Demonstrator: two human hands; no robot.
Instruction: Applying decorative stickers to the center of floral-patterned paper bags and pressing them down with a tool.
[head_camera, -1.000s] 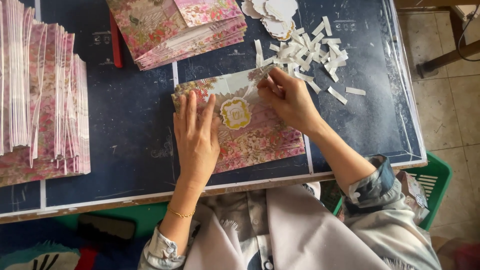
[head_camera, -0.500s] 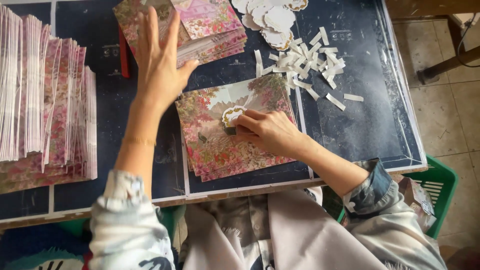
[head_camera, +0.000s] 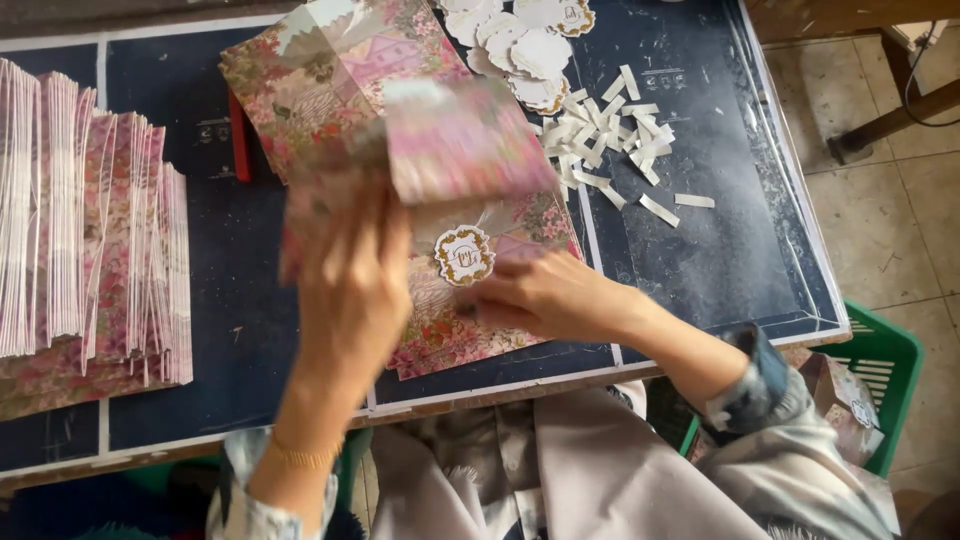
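My left hand (head_camera: 345, 290) holds a blurred pink floral card (head_camera: 460, 140) above the dark table, lifted over the work spot. My right hand (head_camera: 535, 295) rests on a folded floral card (head_camera: 450, 335) lying flat near the front edge, fingers beside its round gold-rimmed seal sticker (head_camera: 464, 255). A stack of the same floral cards (head_camera: 320, 75) lies behind it.
A tall pile of finished cards (head_camera: 85, 260) stands on edge at the left. White backing strips (head_camera: 610, 135) are scattered at the right, with round stickers (head_camera: 520, 45) behind them. A green crate (head_camera: 885, 365) sits below the table's right corner. The table's front edge (head_camera: 480, 395) runs close to my body.
My left hand reached back to the stack, took a fresh card and is bringing it forward. My right hand slid from the flat card's top edge down to beside its seal.
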